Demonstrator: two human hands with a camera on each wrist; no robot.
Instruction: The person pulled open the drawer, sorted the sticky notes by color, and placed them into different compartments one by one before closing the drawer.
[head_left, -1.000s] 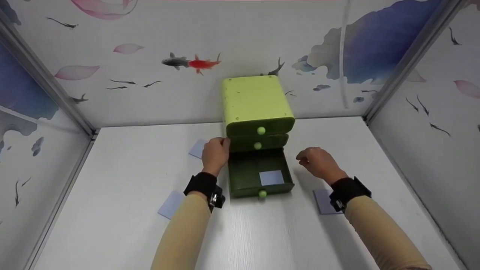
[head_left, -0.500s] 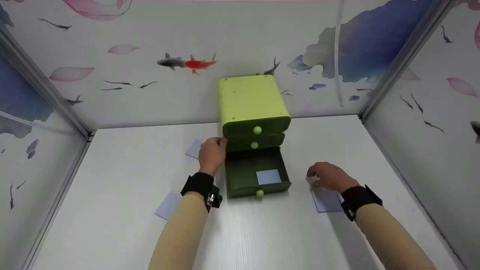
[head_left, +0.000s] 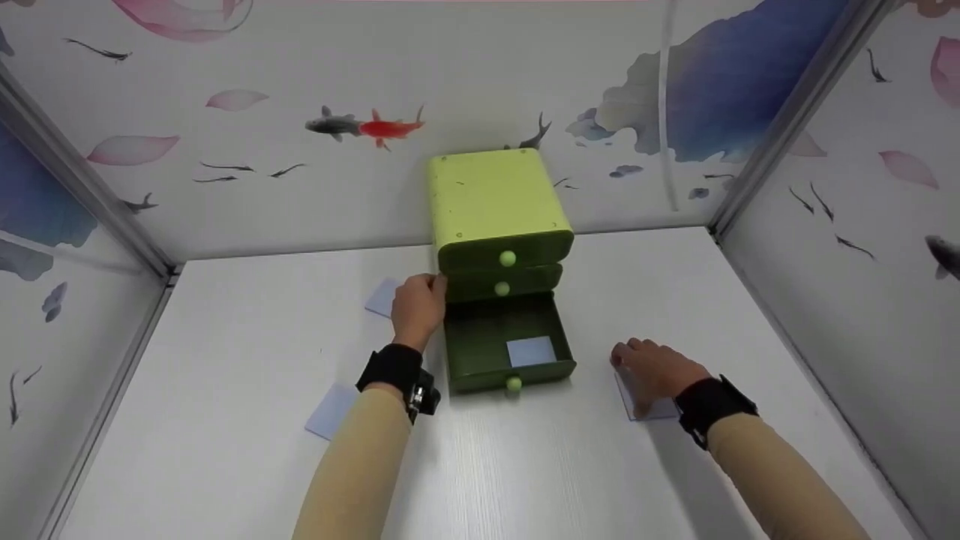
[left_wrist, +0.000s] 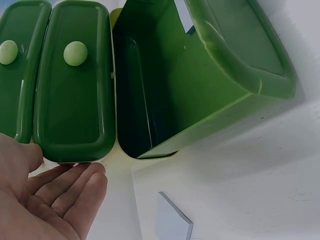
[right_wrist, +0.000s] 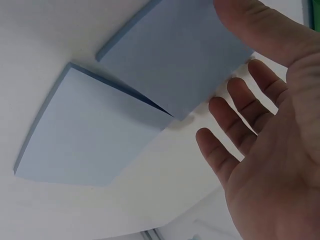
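A lime-green cabinet [head_left: 495, 195] has its dark green bottom drawer [head_left: 480, 380] pulled out, with a light blue card [head_left: 531, 351] lying inside. My left hand [head_left: 416, 307] is at the cabinet's left side. In the left wrist view, its thumb and nearly straight fingers touch the edge of the middle drawer [left_wrist: 75, 110], which stands slightly out. My right hand [head_left: 660, 371] spreads over a blue-violet card [head_left: 660, 412] right of the drawer. In the right wrist view, two thick blue cards show, one [right_wrist: 170, 55] beneath the thumb and another [right_wrist: 90, 130] beside it; the fingertips are at the nearer card's edge.
Two more blue cards lie left of the cabinet, one [head_left: 381, 298] behind my left hand and one [head_left: 331, 411] by my left sleeve. The top drawer [head_left: 480, 251] is in. Patterned panels [head_left: 300, 195] enclose the white table [head_left: 525, 465] at the back and sides.
My right hand has moved right and down from beside the drawer to the card on the right. The left hand stays at the cabinet. The whole view has shifted slightly.
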